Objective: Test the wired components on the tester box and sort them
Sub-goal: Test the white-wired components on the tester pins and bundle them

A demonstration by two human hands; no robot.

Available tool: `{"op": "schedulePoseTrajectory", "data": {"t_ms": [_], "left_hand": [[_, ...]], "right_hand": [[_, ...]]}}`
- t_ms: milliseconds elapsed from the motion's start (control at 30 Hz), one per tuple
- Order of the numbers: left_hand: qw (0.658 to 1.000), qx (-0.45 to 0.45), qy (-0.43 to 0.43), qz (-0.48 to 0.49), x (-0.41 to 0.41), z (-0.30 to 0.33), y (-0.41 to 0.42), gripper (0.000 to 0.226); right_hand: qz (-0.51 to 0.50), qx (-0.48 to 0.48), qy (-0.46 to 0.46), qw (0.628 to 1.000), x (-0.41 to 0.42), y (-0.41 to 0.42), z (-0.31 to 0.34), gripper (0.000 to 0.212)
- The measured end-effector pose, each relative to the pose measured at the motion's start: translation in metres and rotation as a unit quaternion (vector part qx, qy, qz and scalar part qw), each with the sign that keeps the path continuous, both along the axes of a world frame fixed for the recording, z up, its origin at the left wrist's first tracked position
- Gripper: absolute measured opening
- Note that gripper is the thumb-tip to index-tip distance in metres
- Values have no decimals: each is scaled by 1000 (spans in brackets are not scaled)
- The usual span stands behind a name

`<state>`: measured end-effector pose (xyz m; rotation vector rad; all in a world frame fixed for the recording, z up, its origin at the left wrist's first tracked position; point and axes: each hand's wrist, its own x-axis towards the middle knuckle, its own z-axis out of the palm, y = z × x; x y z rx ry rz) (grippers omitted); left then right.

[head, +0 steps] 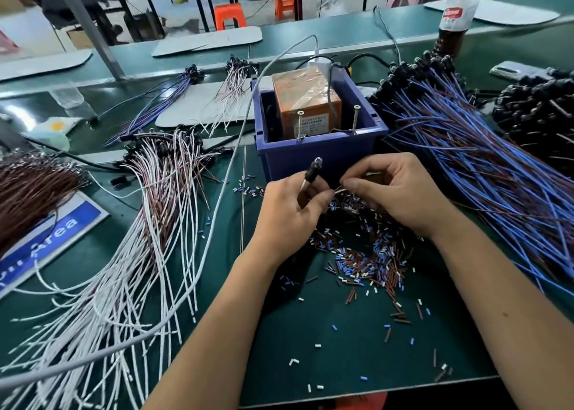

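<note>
From the head camera, the left hand (pixel 292 210) curls around one wired component (pixel 312 173), its black body and clear bulb tip standing up above the knuckles just in front of the blue tester box (pixel 320 148). The right hand (pixel 400 198) has thumb and forefinger pinched on the thin bare wire ends (pixel 340 189) that run across from that component, other fingers bent loosely. Two long screws (pixel 299 127) stand on the near rim of the box as what look like contact posts, with a taped orange unit (pixel 306 99) inside. The likely slip from here: both leads must meet the two posts, and if the pinched ends splay or cross, the test could read falsely and the part land in the wrong pile. A dragged lead might also snag the heap of cut insulation bits (pixel 366 254) under the hands. The surface is a dark green bench mat (pixel 310 341); a sheaf of blue-wired components (pixel 484 167) lies to the right, white and brown-wired ones (pixel 161 223) fan out at left, and a grey cable (pixel 236 148) runs to the box. A blue sign (pixel 52 238) sits at far left, a plastic bottle (pixel 459 8) at the far edge; beyond are orange stools (pixel 230 15) and table frames.
</note>
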<state>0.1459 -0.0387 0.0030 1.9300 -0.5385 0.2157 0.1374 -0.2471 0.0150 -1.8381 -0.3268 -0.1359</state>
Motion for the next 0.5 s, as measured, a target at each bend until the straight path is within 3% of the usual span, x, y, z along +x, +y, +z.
{"op": "schedulePoseTrajectory", "data": {"t_ms": [67, 167, 233, 267, 367, 500], "left_hand": [[1000, 2, 10, -3, 0, 0, 2, 10], [1000, -17, 19, 7, 1, 1, 6, 14], [999, -42, 24, 12, 1, 2, 8, 14], [998, -51, 28, 12, 1, 3, 8, 14], [994, -87, 61, -3, 2, 4, 7, 15], [976, -172, 131, -28, 4, 6, 9, 13]], "right_hand": [[-21, 1, -7, 1000, 1, 0, 2, 6], [-70, 75, -12, 995, 1, -8, 9, 12], [-75, 49, -21, 996, -3, -15, 12, 3], [-72, 28, -20, 997, -5, -18, 12, 12], [-23, 16, 42, 999, -14, -33, 18, 30], [115, 51, 85, 988, -21, -57, 30, 23]]}}
